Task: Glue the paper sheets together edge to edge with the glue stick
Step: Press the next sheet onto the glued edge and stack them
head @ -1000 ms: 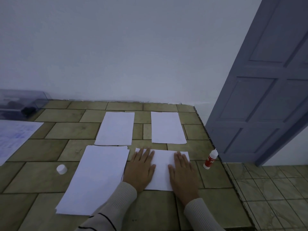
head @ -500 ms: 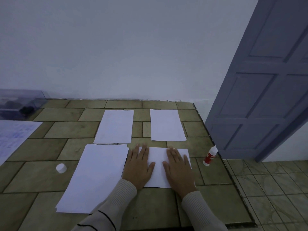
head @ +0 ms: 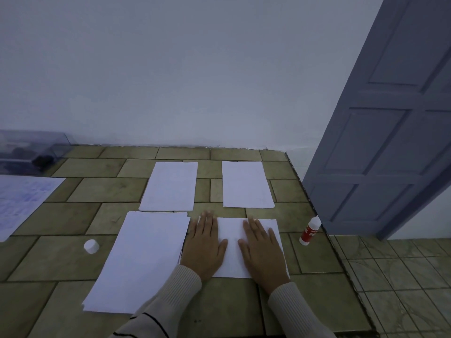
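Both hands lie flat, palms down, on a white paper sheet [head: 233,252] near the front of the tiled table. My left hand [head: 203,247] presses its left side, my right hand [head: 262,250] its right side, fingers straight. A stack of white sheets [head: 141,259] lies just left of it. Two more single sheets sit farther back: one at centre [head: 170,186], one to the right [head: 246,184]. The red and white glue bottle [head: 309,231] stands upright at the table's right edge, uncapped. Its white cap [head: 91,246] rests on the table to the left.
A printed sheet [head: 19,201] lies at the far left, with a clear plastic box [head: 29,152] behind it by the wall. The table's right edge [head: 317,215] drops to a tiled floor beside a grey-blue door [head: 390,142].
My right hand has slid left and forward on the sheet, closer to my left hand. The view has shifted slightly.
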